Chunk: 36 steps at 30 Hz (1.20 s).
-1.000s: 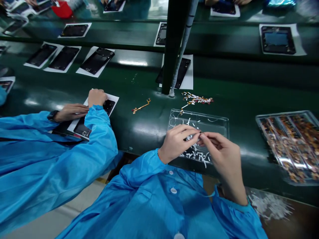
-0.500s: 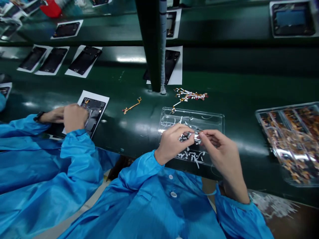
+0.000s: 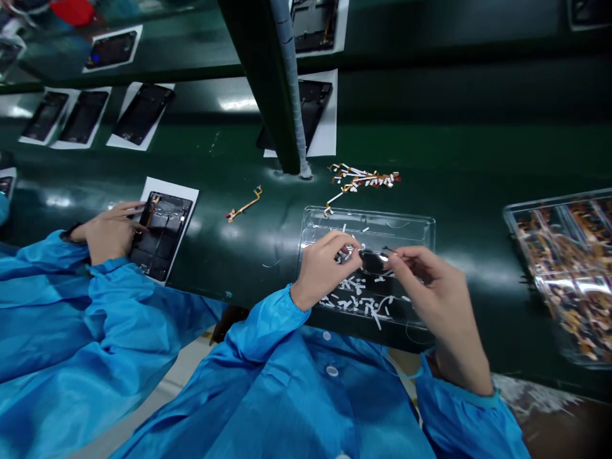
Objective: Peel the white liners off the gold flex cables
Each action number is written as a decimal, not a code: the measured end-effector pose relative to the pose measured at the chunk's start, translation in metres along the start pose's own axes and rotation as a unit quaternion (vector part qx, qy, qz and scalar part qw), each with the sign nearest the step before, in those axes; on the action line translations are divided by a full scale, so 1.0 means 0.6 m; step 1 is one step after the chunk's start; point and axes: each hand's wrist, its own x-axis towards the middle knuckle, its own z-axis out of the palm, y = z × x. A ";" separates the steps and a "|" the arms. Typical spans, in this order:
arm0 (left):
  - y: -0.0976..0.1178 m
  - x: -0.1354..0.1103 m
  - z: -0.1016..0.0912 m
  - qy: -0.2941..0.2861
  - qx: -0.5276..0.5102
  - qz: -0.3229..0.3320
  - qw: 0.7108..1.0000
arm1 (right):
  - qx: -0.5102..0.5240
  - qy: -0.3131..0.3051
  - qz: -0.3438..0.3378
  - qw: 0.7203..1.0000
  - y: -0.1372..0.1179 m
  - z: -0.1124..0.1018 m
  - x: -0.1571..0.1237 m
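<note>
Above a clear plastic tray (image 3: 415,223), my left hand (image 3: 322,266) and my right hand (image 3: 433,284) pinch inward toward each other. Between their fingertips lies a small dark glossy piece (image 3: 374,261), its exact kind too small to tell. My left thumb and forefinger close on its left end; the right fingertips grip its right end. White strip scraps (image 3: 366,306) lie scattered in the tray below. Beyond the tray is a bunch of flex cables (image 3: 368,178) with white strips on them. A single orange flex cable (image 3: 245,205) lies farther left.
A clear tray of many flex cables (image 3: 568,261) stands at right. To the left, a co-worker's hand (image 3: 112,233) rests at an opened phone body (image 3: 165,233) on white paper. A dark post (image 3: 268,95) rises behind the bench. More phone bodies (image 3: 143,113) lie beyond.
Both hands stay over the tray, with the held piece now looking dark rather than silvery and the fingertips slightly farther apart. The co-worker's hands have shifted left, uncovering more phone. The view has shifted.
</note>
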 end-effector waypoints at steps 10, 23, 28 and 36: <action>0.009 0.024 -0.016 -0.015 -0.131 -0.034 0.991 | 0.061 -0.057 0.041 0.996 -0.004 0.001 0.022; 0.016 0.010 0.002 0.056 0.186 0.188 0.963 | 0.060 -0.034 -0.007 0.998 0.002 -0.003 0.026; 0.019 0.014 0.006 0.048 0.189 0.204 0.959 | 0.033 -0.034 -0.035 0.998 0.006 -0.009 0.021; 0.023 0.013 0.016 0.053 0.243 0.198 0.948 | -0.008 -0.025 -0.068 0.997 -0.006 -0.006 0.018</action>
